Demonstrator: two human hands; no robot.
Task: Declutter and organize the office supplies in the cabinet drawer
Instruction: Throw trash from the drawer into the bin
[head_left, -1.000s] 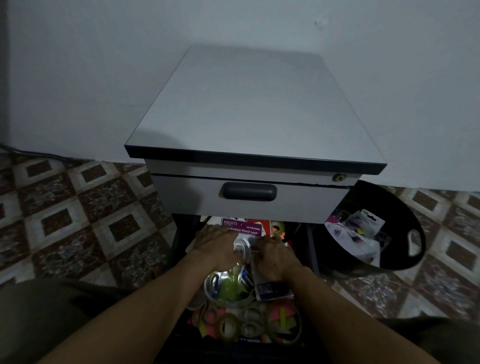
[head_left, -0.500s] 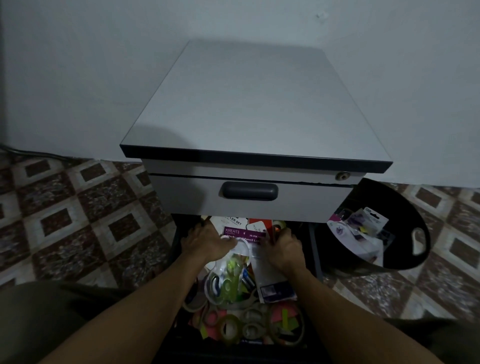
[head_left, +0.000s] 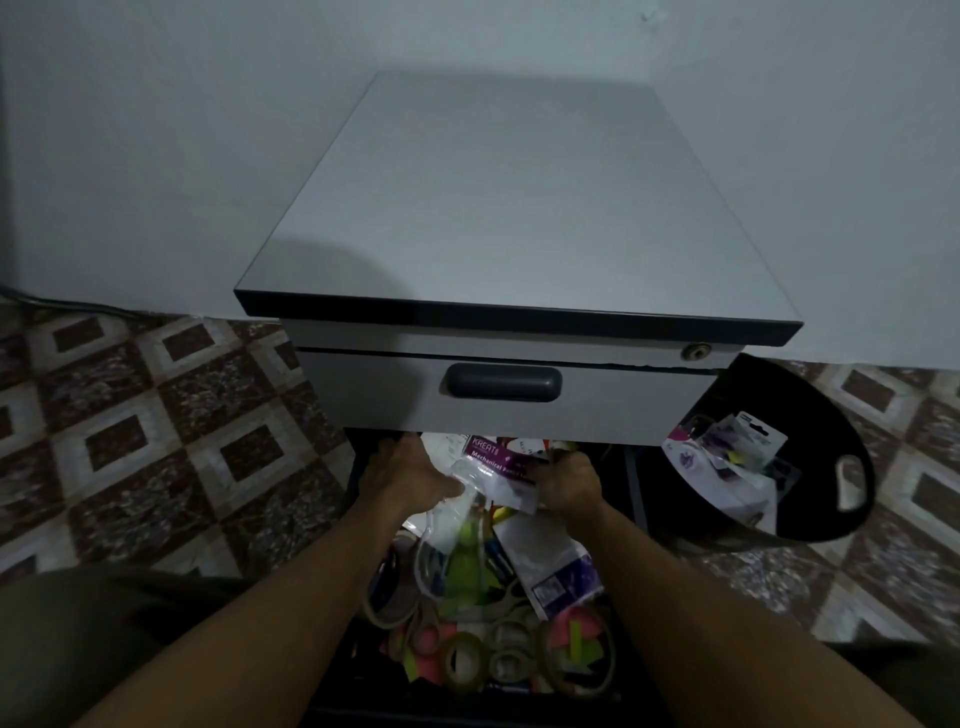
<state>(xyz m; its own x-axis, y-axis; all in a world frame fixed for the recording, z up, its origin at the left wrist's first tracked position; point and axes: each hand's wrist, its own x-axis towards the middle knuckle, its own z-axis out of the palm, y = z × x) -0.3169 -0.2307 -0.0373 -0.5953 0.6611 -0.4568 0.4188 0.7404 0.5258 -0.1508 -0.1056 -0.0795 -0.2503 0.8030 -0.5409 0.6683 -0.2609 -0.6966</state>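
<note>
Now left hand (head_left: 410, 478) and right hand (head_left: 569, 486) each pinch the packet (head_left: 498, 462), which could snag on the drawer front (head_left: 623, 410) above if lifted

The brown-and-cream tile floor (head_left: 156, 441) is carrying a grey metal cabinet (head_left: 519, 208) at twelve o'clock and a black plastic bin (head_left: 810, 410) at three. The dark open drawer (head_left: 363, 706) at six is holding clear tape rolls (head_left: 462, 662), pink sticky notes (head_left: 563, 631) and a purple-labelled plastic packet (head_left: 498, 460).
</note>
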